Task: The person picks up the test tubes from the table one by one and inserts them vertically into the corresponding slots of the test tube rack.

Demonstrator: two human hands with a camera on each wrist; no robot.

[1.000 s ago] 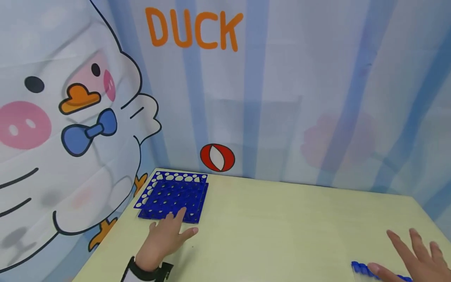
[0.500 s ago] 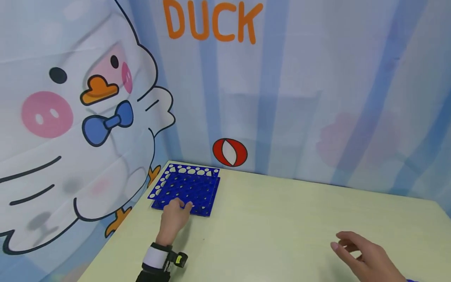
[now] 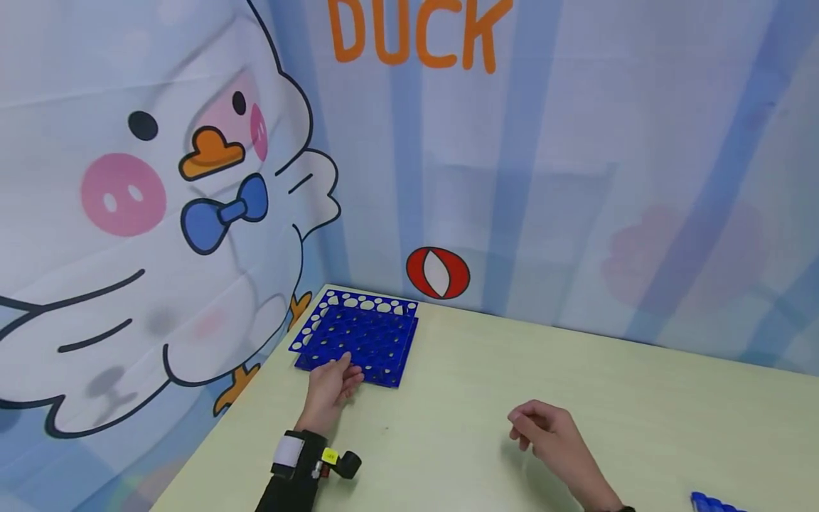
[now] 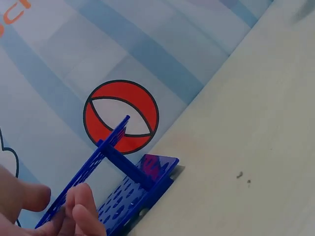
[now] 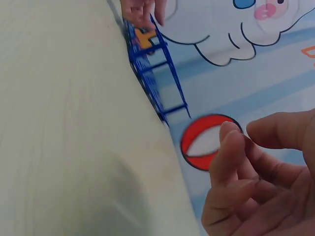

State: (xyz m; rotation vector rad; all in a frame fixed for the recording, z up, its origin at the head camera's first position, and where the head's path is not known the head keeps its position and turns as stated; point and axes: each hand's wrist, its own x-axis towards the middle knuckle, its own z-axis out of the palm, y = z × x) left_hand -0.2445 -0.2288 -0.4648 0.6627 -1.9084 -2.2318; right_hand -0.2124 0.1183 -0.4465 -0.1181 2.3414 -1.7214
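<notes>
A blue two-tier test tube rack [image 3: 374, 333] with round holes in its plates stands at the table's back left corner. At its front edge, my left hand [image 3: 326, 391] pinches the upper plate. The left wrist view shows the thumb on one side of that plate and the curled fingers on the other, with the rack's post [image 4: 128, 167] and lower plate beyond. To the right of the rack, apart from it, my right hand [image 3: 555, 441] hovers over the table. Its fingers are loosely bent, and nothing shows between thumb and fingertips in the right wrist view.
A row of blue rounded pieces [image 3: 712, 502] sits at the bottom right, partly cut off by the frame. Behind the pale yellow table [image 3: 473, 398] hangs a printed duck curtain [image 3: 563, 185], close to the rack.
My left hand has reached forward from above the rack's front and taken hold of its upper plate. My right hand has moved left, away from the blue pieces, and its fingers have bent.
</notes>
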